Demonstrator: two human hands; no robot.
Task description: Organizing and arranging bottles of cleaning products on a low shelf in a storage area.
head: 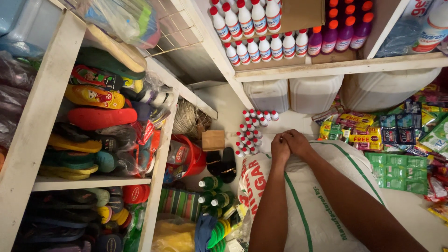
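Both of my hands rest together on the top edge of a large white woven sack (322,205) with a green stripe and printed lettering. My left hand (280,148) and my right hand (297,142) press side by side, fingers curled down onto the sack's far rim. Both forearms lie along the sack toward me. Whether the fingers pinch the fabric is hidden. Just beyond the hands, several small white bottles with red caps (249,133) stand on the tiled floor.
Wooden shelves at left hold stacked flip-flops (95,109). A shelf above carries white red-capped bottles (254,28) and purple bottles (343,32). White jerrycans (315,93) stand beneath. Sachet packs (396,135) hang at right. A red bucket (189,156) and green bottles (210,191) sit at left.
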